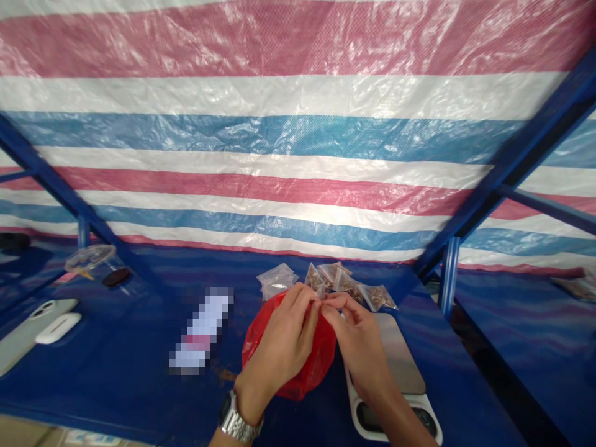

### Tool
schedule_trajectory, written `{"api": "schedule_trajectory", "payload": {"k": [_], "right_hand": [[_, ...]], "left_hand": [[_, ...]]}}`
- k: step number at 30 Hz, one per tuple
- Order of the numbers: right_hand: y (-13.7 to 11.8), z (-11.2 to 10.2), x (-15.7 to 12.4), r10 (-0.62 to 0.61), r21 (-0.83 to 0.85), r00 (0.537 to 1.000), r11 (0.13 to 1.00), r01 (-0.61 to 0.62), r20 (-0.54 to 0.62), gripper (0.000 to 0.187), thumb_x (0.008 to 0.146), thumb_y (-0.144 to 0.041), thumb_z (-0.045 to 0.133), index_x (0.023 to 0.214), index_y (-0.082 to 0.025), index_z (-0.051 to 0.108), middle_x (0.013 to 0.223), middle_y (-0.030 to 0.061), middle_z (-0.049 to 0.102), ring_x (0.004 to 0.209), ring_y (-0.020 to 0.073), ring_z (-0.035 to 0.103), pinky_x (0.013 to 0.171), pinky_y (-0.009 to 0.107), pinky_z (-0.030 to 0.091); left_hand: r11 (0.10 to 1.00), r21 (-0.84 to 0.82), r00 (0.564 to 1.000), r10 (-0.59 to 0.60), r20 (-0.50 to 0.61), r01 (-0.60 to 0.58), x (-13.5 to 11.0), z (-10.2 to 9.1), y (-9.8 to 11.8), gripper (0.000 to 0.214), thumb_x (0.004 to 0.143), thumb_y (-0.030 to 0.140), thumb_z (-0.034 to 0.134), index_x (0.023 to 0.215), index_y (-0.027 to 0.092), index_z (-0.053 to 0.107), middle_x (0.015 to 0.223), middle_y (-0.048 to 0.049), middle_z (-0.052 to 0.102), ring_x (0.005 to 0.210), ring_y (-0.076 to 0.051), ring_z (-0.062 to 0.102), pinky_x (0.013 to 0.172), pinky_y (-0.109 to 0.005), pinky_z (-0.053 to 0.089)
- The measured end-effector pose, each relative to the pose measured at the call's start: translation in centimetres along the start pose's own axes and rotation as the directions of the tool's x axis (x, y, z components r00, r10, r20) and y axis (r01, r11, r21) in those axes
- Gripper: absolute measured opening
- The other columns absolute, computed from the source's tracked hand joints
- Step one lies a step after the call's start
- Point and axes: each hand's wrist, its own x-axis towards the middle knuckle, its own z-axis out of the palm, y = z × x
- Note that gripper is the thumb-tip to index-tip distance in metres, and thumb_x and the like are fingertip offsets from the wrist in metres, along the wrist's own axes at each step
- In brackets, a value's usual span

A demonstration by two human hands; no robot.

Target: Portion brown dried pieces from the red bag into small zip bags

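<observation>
My left hand and my right hand meet at their fingertips above a red plastic bag on the blue shelf. Both pinch a small clear packet with brown bits inside, mostly hidden by the fingers. A metal watch sits on my left wrist. Just behind the hands lie several small clear packets of brown bits and a stack of empty clear packets. Under my right forearm stands a white kitchen scale.
A blurred-out white and pink object lies left of the red bag. At far left are a phone, a white case, a clear bag and a dark round item. Blue steel struts frame the shelf; a striped tarp hangs behind.
</observation>
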Motion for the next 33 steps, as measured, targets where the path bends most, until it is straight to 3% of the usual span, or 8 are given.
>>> {"api": "schedule_trajectory", "payload": {"k": [9, 12, 16, 19, 21, 25, 28, 33], "right_hand": [[0.8, 1.4, -0.6, 0.032, 0.067, 0.988, 0.998, -0.022, -0.153, 0.014, 0.077, -0.032, 0.073, 0.072, -0.022, 0.064, 0.078, 0.0003, 0.07, 0.079, 0.0191, 0.064, 0.077, 0.03, 0.053], [0.3, 0.8, -0.3, -0.079, -0.048, 0.984, 0.996, 0.072, -0.159, 0.015, 0.079, -0.034, 0.074, 0.075, -0.022, 0.065, 0.08, 0.0021, 0.071, 0.08, 0.0207, 0.066, 0.076, 0.031, 0.055], [-0.2, 0.2, -0.2, -0.263, -0.21, 0.965, 0.944, 0.253, -0.02, 0.016, 0.087, -0.039, 0.072, 0.087, -0.023, 0.07, 0.097, 0.0064, 0.072, 0.097, 0.0234, 0.069, 0.089, 0.036, 0.057], [-0.1, 0.1, -0.5, -0.179, -0.133, 0.984, 0.975, 0.176, -0.008, 0.026, 0.092, -0.046, 0.067, 0.109, -0.026, 0.068, 0.112, 0.0081, 0.073, 0.102, 0.0231, 0.071, 0.088, 0.035, 0.059], [0.1, 0.2, -0.6, -0.105, -0.127, 0.994, 0.987, 0.102, -0.02, 0.036, 0.093, -0.049, 0.065, 0.121, -0.027, 0.064, 0.117, 0.009, 0.073, 0.098, 0.0225, 0.072, 0.083, 0.034, 0.06], [0.9, 0.5, -0.6, -0.015, -0.094, 0.999, 0.995, 0.018, 0.035, 0.059, 0.09, -0.051, 0.067, 0.141, -0.027, 0.052, 0.121, 0.0109, 0.071, 0.079, 0.0206, 0.074, 0.065, 0.032, 0.06], [1.5, 0.7, -0.1, 0.072, -0.004, 0.997, 0.997, -0.072, -0.008, 0.069, 0.082, -0.051, 0.074, 0.142, -0.025, 0.051, 0.12, 0.0121, 0.072, 0.068, 0.0198, 0.073, 0.053, 0.03, 0.057], [2.1, 0.4, 0.6, 0.101, -0.046, 0.994, 0.994, -0.1, 0.033, 0.06, 0.078, -0.047, 0.078, 0.13, -0.024, 0.061, 0.115, 0.011, 0.076, 0.086, 0.0257, 0.077, 0.07, 0.036, 0.063]], "left_hand": [[0.998, 0.057, 0.996, -0.023, 0.091, 0.017, -0.3, -0.8, -0.1, 0.017, 0.106, 0.022, 0.036, 0.097, 0.024, 0.051, 0.109, -0.0065, 0.061, 0.1, -0.021, 0.058, 0.088, -0.035, 0.049], [0.994, 0.097, 0.997, -0.049, 0.058, 0.043, -0.4, -0.8, -0.5, 0.015, 0.103, 0.02, 0.04, 0.093, 0.024, 0.052, 0.106, -0.0058, 0.062, 0.094, -0.02, 0.06, 0.083, -0.034, 0.049], [0.996, -0.033, 0.994, -0.09, -0.054, 0.089, -0.2, -0.9, -0.6, 0.014, 0.101, 0.023, 0.044, 0.09, 0.023, 0.054, 0.103, -0.0047, 0.065, 0.09, -0.018, 0.063, 0.083, -0.031, 0.05], [0.969, -0.203, 0.975, -0.17, -0.14, 0.139, 0.0, -1.8, -0.6, 0.019, 0.102, 0.031, 0.044, 0.094, 0.021, 0.059, 0.095, -0.0035, 0.069, 0.087, -0.017, 0.065, 0.083, -0.03, 0.052], [0.937, -0.3, 0.965, -0.226, -0.135, 0.178, -0.1, -2.6, -0.5, 0.023, 0.102, 0.036, 0.046, 0.096, 0.021, 0.062, 0.091, -0.003, 0.071, 0.086, -0.018, 0.066, 0.083, -0.03, 0.054], [0.886, -0.393, 0.967, -0.25, 0.044, 0.247, -0.8, -3.9, -0.5, 0.028, 0.1, 0.041, 0.051, 0.099, 0.02, 0.071, 0.095, -0.005, 0.075, 0.091, -0.021, 0.07, 0.088, -0.034, 0.057], [0.853, -0.433, 0.956, -0.249, 0.153, 0.292, -1.4, -4.3, -0.6, 0.03, 0.1, 0.041, 0.053, 0.108, 0.022, 0.074, 0.105, -0.0054, 0.077, 0.1, -0.023, 0.071, 0.093, -0.035, 0.057], [0.871, -0.375, 0.944, -0.252, 0.215, 0.318, -1.9, -4.7, -1.0, 0.031, 0.102, 0.036, 0.048, 0.118, 0.023, 0.072, 0.114, -0.0058, 0.077, 0.104, -0.024, 0.071, 0.095, -0.037, 0.057]]}}
